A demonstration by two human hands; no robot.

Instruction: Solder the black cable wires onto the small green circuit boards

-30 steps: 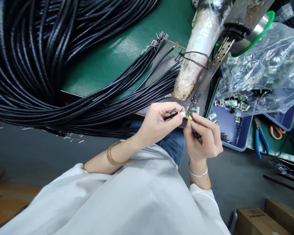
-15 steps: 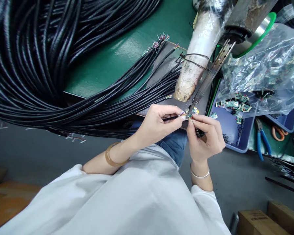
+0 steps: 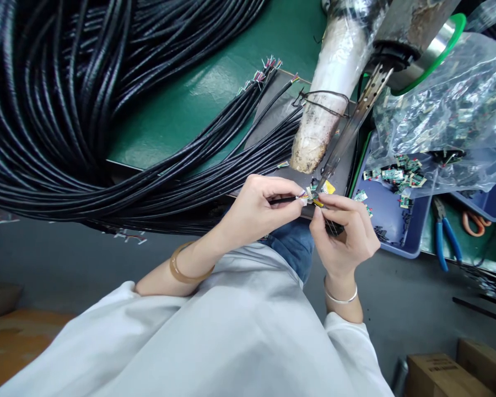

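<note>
"Fingers first: how are they sitting?"

"On the left hand (image 3: pixel 258 207) they're pinching narrow, holding one black cable (image 3: pixel 284 199), its coloured wires (image 3: pixel 301 197) poking out towards the right. On the right hand (image 3: pixel 349 234) they're sitting narrow around a yellow piece (image 3: pixel 317 203), too small for me to name. Both pinches are almost meeting, just below the tip of the iron (image 3: pixel 370 94). Whether it's touching, I'm not able to tell."

"What's worrying you?"

"Heat, mainly. With fingertips working that near, a small slip could be burning skin or catching the wrong wire. Also, this cable could be tugging backwards under its own weight and pulling the wires out of line."

"And your counts, going outward?"

"I'm counting two hands, one held cable, one iron, and one white tube (image 3: pixel 328 77) leaning beside it. One spool (image 3: pixel 448 52) is standing behind. To the right, two trays, near (image 3: pixel 382 207) and far (image 3: pixel 491 194), are sitting under one bag (image 3: pixel 458 71). One pair of pliers (image 3: pixel 449 240) is lying beside the near tray. Loose boards (image 3: pixel 397 173) and heaped cables (image 3: pixel 45 110) are overlapping too much for me to count."
</note>
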